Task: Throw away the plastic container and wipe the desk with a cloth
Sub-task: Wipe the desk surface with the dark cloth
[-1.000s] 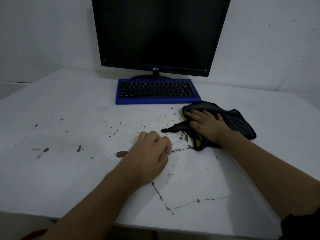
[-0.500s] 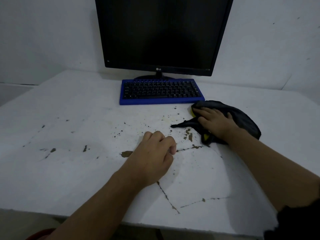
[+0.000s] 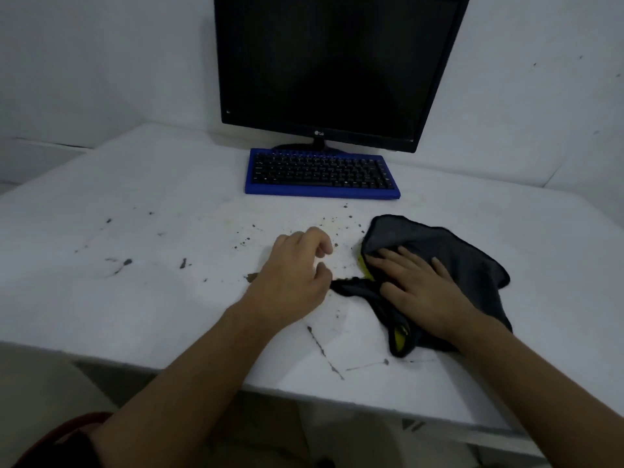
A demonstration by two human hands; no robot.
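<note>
A dark grey cloth (image 3: pixel 472 258) with a yellow underside lies crumpled on the white desk (image 3: pixel 135 298), right of centre. My right hand (image 3: pixel 415 285) presses flat on it with fingers spread. My left hand (image 3: pixel 297 271) rests on the desk just left of the cloth, fingers loosely curled. The cloth's pointed corner touches its thumb; I cannot tell whether the thumb pinches it. Brown specks (image 3: pixel 251 244) and smears dot the desk around both hands. No plastic container is in view.
A blue keyboard (image 3: pixel 322 173) sits at the back centre under a black monitor (image 3: pixel 334 65). Dark cracks (image 3: pixel 324 352) run across the desk near its front edge. White walls close in behind and on the right.
My right hand has dragged the cloth nearer and leftward, so its corner now reaches my left hand. My left fist has loosened slightly.
</note>
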